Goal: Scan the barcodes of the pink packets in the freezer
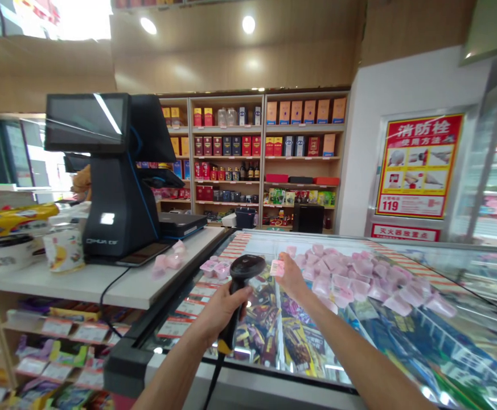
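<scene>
My left hand (225, 310) is wrapped round the grip of a black barcode scanner (246, 265), its head tilted to the right and a cable hanging from its base. Between the fingers of my right hand (293, 278) is a small pink pack (277, 267) with a white barcode label facing me, just right of the scanner head. A heap of similar pink packs (359, 273) lies on the freezer's glass top (180, 324), beyond and right of my right hand. A few more pink packs (215, 267) sit left of the scanner.
On the left counter (132, 290) stand a cash register with screens (115, 188), paper cups (62, 247) and some loose pink wrapping (170, 259). Wrapped ice creams (299, 341) show through the glass. Shelves of boxed goods (226, 145) line the back wall beside a red-and-yellow poster (419, 165).
</scene>
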